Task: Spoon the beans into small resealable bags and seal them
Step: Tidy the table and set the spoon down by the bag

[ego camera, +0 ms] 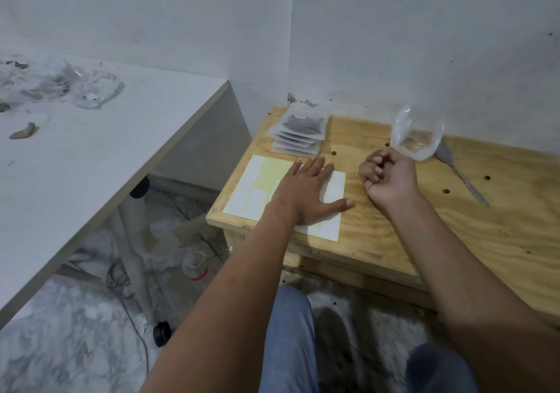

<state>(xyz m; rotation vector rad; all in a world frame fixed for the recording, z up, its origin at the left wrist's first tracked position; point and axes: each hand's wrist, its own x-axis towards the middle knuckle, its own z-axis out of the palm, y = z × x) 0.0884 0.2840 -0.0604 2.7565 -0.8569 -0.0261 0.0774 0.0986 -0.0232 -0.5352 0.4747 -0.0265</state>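
Far left, a white table [115, 138] carries crumpled clear plastic [91, 89] and a few scraps. Below it on the marble floor, a plastic bottle [195, 267] with a red band and a cable. Right of that, a wooden table [454, 235]. On its near-left corner lies a label sheet [257, 189], partly peeled; the left hand [306, 195] rests flat on it, fingers straight and spread, thumb out to the right. At the far-left corner, a stack of sealed small bags [301, 130] with dark beans inside. The right hand [389, 177] sits mid-table, fingers curled into a fist, holding nothing visible. Just beyond it stands a clear open bag [416, 133] with few beans left at the bottom. A metal spoon [460, 173] lies right of the bag. Loose beans [487, 178] are scattered on the wood.
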